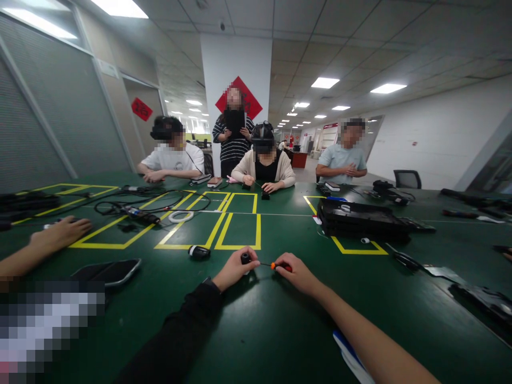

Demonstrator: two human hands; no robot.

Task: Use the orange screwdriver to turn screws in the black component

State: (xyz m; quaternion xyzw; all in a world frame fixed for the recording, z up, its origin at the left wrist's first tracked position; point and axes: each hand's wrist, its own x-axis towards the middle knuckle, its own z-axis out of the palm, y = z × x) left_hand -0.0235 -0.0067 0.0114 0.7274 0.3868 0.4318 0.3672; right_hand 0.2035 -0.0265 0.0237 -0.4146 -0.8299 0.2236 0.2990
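Note:
My left hand, in a black sleeve, has its fingers wrapped round a small black cylindrical part above the green table. To its right, my right hand grips a screwdriver with a red and orange handle. The screwdriver's thin shaft points left and reaches the fingers of my left hand; whether its tip touches the black part is too small to tell. A black-and-white rounded object lies on the table to the left of my hands.
Yellow tape marks the green table. Cables and a white ring lie left, black trays right. A co-worker's hand rests at far left. Several people are across the table.

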